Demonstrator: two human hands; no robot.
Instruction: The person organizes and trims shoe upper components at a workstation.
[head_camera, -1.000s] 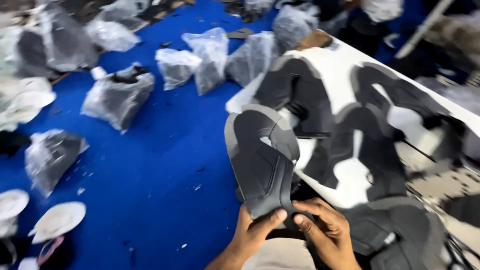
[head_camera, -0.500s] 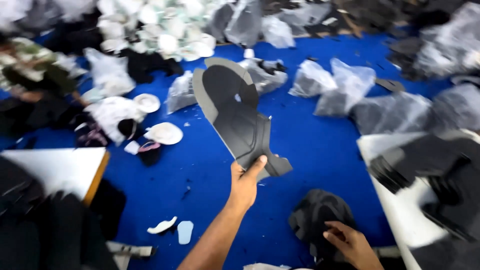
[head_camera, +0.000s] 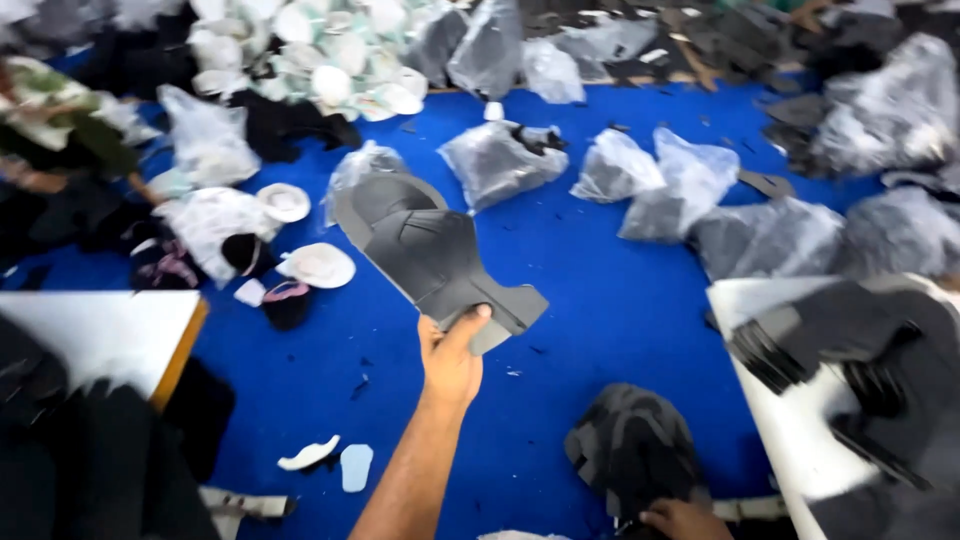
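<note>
Left hand (head_camera: 452, 362) raised over the blue floor (head_camera: 600, 300), thumb and fingers pinched on the near, narrow end of a stack of grey cut shoe pieces (head_camera: 425, 248). Stack fanning up and away from the hand toward the left, its broad rounded end farthest from the wrist, held clear of the floor. Right hand (head_camera: 685, 520) low at the bottom edge, mostly cut off, fingers resting on a dark heap of similar pieces (head_camera: 632, 455); grip there impossible to judge. Beyond the held stack, clear plastic bags (head_camera: 500, 160) of dark parts, contents blurred. Left of it, white cup-shaped pieces (head_camera: 318, 265) scattered on the floor. At right, a white board (head_camera: 775, 420) bearing more dark cut pieces, partly out of frame. Far edge crowded and too blurred to sort.
</note>
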